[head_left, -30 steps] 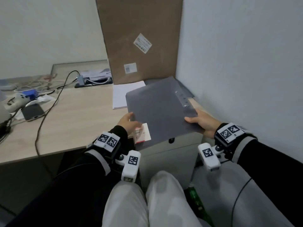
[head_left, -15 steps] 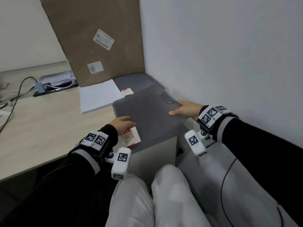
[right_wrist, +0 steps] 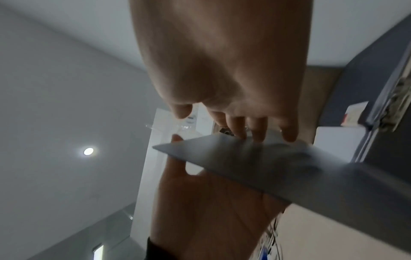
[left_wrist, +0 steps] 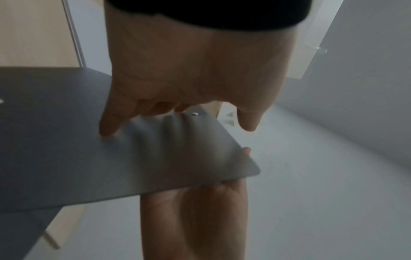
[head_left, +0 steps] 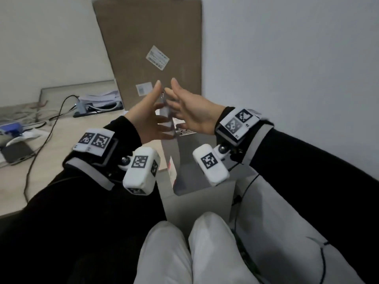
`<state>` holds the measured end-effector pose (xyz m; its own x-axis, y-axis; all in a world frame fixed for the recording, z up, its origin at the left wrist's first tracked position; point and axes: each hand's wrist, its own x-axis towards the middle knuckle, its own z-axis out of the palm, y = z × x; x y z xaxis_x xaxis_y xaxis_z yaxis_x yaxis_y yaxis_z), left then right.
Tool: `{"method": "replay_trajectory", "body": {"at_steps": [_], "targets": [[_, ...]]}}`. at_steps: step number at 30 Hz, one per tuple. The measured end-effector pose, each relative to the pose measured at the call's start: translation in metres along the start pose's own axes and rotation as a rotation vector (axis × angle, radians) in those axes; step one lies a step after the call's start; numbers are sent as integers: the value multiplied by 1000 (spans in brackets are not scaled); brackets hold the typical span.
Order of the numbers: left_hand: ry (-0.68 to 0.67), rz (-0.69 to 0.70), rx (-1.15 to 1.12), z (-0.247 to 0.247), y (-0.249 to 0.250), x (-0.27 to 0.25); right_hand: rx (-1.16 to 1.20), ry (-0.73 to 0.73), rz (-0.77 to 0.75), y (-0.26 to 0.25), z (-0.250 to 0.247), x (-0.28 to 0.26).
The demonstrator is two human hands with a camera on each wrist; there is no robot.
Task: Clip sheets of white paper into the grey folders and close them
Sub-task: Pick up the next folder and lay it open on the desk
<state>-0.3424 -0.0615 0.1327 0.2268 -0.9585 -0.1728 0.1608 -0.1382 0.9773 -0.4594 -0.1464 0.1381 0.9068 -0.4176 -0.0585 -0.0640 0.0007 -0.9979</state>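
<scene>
A grey folder (head_left: 178,160) stands on edge in the air, seen edge-on in the head view, above the low white cabinet (head_left: 196,208). My left hand (head_left: 147,117) and right hand (head_left: 190,111) press it between flat palms, fingers straight and pointing away from me. In the wrist views straight fingers lie on both faces near one corner of the folder (left_wrist: 155,158) (right_wrist: 266,167). A second grey folder with a metal clip (right_wrist: 382,91) and a red-and-white label shows at the right of the right wrist view. No white paper is visible; my hands hide where it lay.
A tall brown cardboard box (head_left: 149,48) leans against the wall behind my hands. The wooden desk (head_left: 61,140) on the left carries cables, a phone (head_left: 16,153) and a power strip. A white wall runs close on the right. My knees are below.
The folder lay flat on the cabinet, held at both sides. Now it is lifted and turned upright, and my hands have come together, palms pressing its two faces.
</scene>
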Motion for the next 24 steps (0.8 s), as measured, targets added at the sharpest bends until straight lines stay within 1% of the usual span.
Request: {"method": "replay_trajectory", "body": {"at_steps": [3, 5, 7, 8, 10, 12, 14, 15, 17, 18, 20, 22, 24], "targets": [[85, 89, -43, -26, -3, -18, -44, -22, -3, 0, 27, 19], [97, 117, -107, -51, -13, -30, -99, -53, 24, 6, 38, 30], [123, 126, -165, -73, -26, -44, -189, -41, 58, 16, 43, 38], [161, 127, -202, -86, -34, -52, -267, -31, 69, 22, 45, 44], [259, 116, -272, -107, -48, -64, -501, -30, 86, 35, 44, 55], [364, 52, -313, -129, -68, -74, -725, -59, 136, 51, 42, 70], [465, -54, -233, -146, -89, -83, -923, -81, 196, 67, 40, 84], [523, -108, -143, -155, -100, -85, -990, -85, 219, 73, 39, 89], [647, -195, 46, -168, -115, -89, -1054, -89, 259, 84, 38, 99], [693, -225, 96, -172, -119, -89, -1078, -88, 272, 89, 37, 103], [740, -255, 177, -177, -125, -87, -1147, -72, 303, 99, 34, 112], [746, -256, 275, -179, -126, -82, -1237, -41, 351, 108, 30, 117], [740, -235, 404, -181, -124, -77, -1279, -47, 390, 116, 25, 120]]}}
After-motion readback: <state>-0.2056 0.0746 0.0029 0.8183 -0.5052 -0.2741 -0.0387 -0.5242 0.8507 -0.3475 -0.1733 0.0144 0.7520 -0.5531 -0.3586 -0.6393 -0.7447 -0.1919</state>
